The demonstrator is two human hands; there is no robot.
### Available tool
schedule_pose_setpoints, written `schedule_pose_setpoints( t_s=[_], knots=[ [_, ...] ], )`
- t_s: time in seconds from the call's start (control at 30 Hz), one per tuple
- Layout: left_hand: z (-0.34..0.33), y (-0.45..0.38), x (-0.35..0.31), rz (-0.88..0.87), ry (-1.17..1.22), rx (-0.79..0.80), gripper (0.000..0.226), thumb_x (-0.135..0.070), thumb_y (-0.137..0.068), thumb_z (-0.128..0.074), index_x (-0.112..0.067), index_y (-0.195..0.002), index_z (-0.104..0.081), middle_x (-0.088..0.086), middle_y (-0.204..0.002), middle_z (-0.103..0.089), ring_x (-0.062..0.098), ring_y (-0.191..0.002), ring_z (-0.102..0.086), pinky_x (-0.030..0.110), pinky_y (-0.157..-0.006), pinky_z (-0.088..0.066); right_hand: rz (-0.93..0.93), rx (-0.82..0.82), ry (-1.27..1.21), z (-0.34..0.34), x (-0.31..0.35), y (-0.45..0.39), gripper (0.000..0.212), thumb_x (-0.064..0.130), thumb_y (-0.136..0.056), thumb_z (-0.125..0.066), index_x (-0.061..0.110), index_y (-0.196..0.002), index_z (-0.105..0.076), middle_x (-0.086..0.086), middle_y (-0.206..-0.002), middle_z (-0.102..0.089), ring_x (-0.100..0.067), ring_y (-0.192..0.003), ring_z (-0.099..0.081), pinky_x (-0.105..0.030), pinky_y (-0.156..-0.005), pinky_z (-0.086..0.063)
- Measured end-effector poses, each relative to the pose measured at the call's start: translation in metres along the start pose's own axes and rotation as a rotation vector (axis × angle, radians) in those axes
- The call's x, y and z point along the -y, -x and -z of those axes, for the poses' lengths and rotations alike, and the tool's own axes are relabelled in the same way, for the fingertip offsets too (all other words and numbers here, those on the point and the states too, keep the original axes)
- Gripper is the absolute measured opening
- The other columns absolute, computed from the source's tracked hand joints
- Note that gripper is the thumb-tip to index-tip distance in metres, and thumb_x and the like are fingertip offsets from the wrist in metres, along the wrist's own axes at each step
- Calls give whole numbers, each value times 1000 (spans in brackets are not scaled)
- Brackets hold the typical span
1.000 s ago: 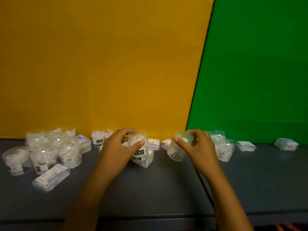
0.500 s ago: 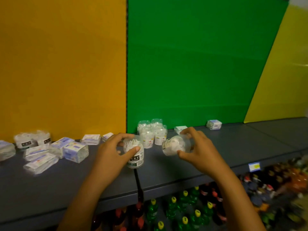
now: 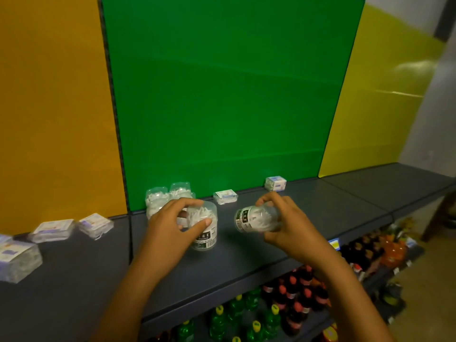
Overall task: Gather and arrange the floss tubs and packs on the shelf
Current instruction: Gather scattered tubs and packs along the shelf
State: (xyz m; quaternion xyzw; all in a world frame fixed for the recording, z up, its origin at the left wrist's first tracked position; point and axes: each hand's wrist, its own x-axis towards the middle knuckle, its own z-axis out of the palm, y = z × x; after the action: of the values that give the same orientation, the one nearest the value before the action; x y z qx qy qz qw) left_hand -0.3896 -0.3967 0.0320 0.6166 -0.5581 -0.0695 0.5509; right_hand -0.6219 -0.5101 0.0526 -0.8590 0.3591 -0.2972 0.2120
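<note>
My left hand (image 3: 170,227) grips an upright clear floss tub (image 3: 204,233) with a dark label, held just above or on the grey shelf (image 3: 246,262). My right hand (image 3: 286,223) holds a second clear floss tub (image 3: 254,219) tipped on its side above the shelf. Behind my left hand a cluster of clear floss tubs (image 3: 160,197) stands against the green back panel. Two small floss packs (image 3: 225,196) (image 3: 275,183) lie further right along the back. Several flat floss packs (image 3: 95,224) lie at the left, in front of the orange panel.
The shelf runs right to a yellow panel (image 3: 385,95) and a grey wall. Below the shelf's front edge stand bottles with green and yellow caps (image 3: 237,314) and dark bottles with red caps (image 3: 298,292). A blue price tag (image 3: 334,243) hangs on the edge.
The view has swung right, from the orange panel to the green one. Both hands have carried their tubs right along the shelf, and the right tub now lies tipped sideways.
</note>
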Motion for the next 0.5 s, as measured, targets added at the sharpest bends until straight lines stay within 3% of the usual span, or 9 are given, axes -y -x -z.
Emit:
schedule_pose_setpoints(
  t_s=[0.1,0.17,0.23,0.3,0.4,0.5],
  knots=[
    [-33,-23,6,-2,6,25,31,-32,-76,-76,-36,-104,-65,-19,-108,-62,-2,-94,-58,23,-75,-53,3,-64,-1,4,-27,-13,40,21,-77,-78,38,-102,-51,8,-108,-47,-3,-85,-54,-7,-64,-40],
    [-55,-41,10,1,20,39,31,-32,-76,-76,-37,-104,-64,-18,-107,-62,-3,-93,-58,26,-76,-54,0,-106,-7,9,-46,-25,33,29,-80,-77,36,-100,-52,11,-105,-48,-6,-85,-55,-13,-68,-42],
    [-77,-58,11,5,38,52,32,-31,-76,-77,-36,-105,-64,-17,-109,-63,-3,-94,-59,27,-76,-55,-3,-132,-7,17,-64,-39,27,30,-82,-75,35,-97,-53,10,-103,-49,-7,-86,-55,-17,-70,-43],
    [-96,-75,14,7,47,56,31,-29,-77,-77,-36,-104,-64,-17,-109,-63,-2,-93,-60,26,-75,-55,4,-149,-14,25,-80,-54,24,26,-83,-74,34,-96,-55,11,-102,-49,-5,-86,-54,-13,-69,-41],
    [-123,-100,17,14,66,47,30,-27,-76,-78,-35,-102,-65,-15,-108,-63,-1,-91,-60,22,-73,-55,-1,-163,-20,35,-104,-74,30,24,-81,-76,33,-100,-55,10,-105,-50,-1,-88,-54,-9,-69,-41],
    [-153,-126,22,9,68,35,30,-26,-75,-79,-33,-102,-66,-13,-107,-64,2,-91,-61,23,-73,-55,-29,-175,-14,45,-136,-96,43,25,-77,-79,31,-109,-51,10,-113,-51,-1,-100,-54,-16,-79,-45]
  ],
)
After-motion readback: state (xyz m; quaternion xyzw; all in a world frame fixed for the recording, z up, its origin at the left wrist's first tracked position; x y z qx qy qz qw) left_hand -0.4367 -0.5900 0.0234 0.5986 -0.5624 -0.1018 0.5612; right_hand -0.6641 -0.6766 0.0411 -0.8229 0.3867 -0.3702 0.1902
